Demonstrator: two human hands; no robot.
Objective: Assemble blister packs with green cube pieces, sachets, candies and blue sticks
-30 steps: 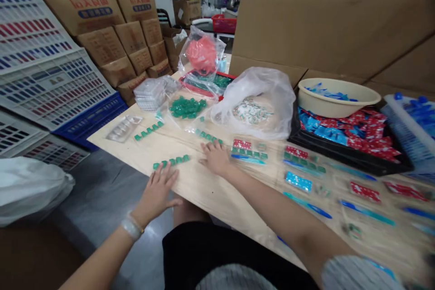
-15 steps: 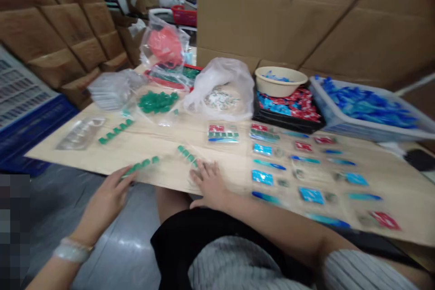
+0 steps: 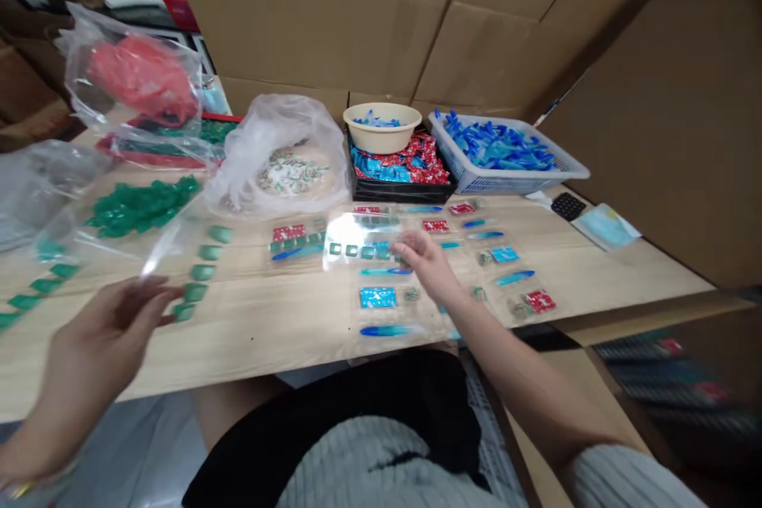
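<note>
Around the view's centre, the white plastic bag (image 3: pixel 333 127) crowds ten o'clock, with the green pile (image 3: pixel 143 206) at nine, the black tray (image 3: pixel 402 192) under its cream bowl (image 3: pixel 381 141) at twelve, and the blue-filled basket (image 3: pixel 506 179) at two, all before a cardboard wall (image 3: pixel 386 24). The left hand (image 3: pixel 89 349), at eight, pinches a clear pack (image 3: pixel 201 271) with a green row, and the right hand (image 3: pixel 432 266), just past centre towards four, pinches a second clear pack (image 3: pixel 352 251) amid filled packs (image 3: pixel 378 298). Bare tabletop (image 3: pixel 279 325) lies between seven and eight, running to the near edge above the lap, and more at three.
</note>
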